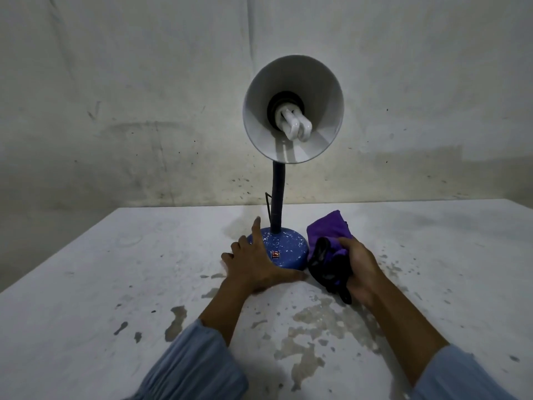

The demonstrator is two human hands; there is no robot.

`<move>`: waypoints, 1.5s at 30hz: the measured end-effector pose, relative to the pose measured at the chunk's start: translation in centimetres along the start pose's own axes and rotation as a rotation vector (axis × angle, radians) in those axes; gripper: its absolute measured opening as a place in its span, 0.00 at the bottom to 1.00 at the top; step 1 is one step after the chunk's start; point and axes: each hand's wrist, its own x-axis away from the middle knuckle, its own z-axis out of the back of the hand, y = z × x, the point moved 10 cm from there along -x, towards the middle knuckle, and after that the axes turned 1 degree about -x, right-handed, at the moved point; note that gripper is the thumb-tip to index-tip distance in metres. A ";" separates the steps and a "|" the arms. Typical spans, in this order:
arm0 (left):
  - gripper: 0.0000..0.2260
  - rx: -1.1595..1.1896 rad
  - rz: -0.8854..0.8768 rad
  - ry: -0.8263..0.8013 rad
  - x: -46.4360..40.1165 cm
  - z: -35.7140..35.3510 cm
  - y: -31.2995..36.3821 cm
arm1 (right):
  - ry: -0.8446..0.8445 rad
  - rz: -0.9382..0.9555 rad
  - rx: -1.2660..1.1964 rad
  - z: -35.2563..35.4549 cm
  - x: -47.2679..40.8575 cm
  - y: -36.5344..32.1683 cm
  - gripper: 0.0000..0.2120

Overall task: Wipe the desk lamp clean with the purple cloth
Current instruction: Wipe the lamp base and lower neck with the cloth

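The desk lamp (288, 243) stands upright mid-table, with a round blue speckled base, a dark bendable neck and a white-lined shade (317, 90) facing me, its bulb showing. My left hand (253, 261) lies with straight fingers against the left and front of the base, thumb stretched along the table. Just right of the base, my right hand (360, 267) grips the purple cloth (328, 235), which bunches dark near my fingers and spreads purple behind them. The cloth touches the base's right side.
The white table (115, 284) has worn, flaking patches in front of my arms. Its back edge meets a stained grey wall (144, 111) close behind the lamp. A thin dark cord (67, 203) rises beside the neck.
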 end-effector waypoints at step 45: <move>0.56 0.078 -0.110 0.068 4.7 1.6 -1.3 | -0.061 0.612 1.196 -4.0 4.2 -4.1 0.07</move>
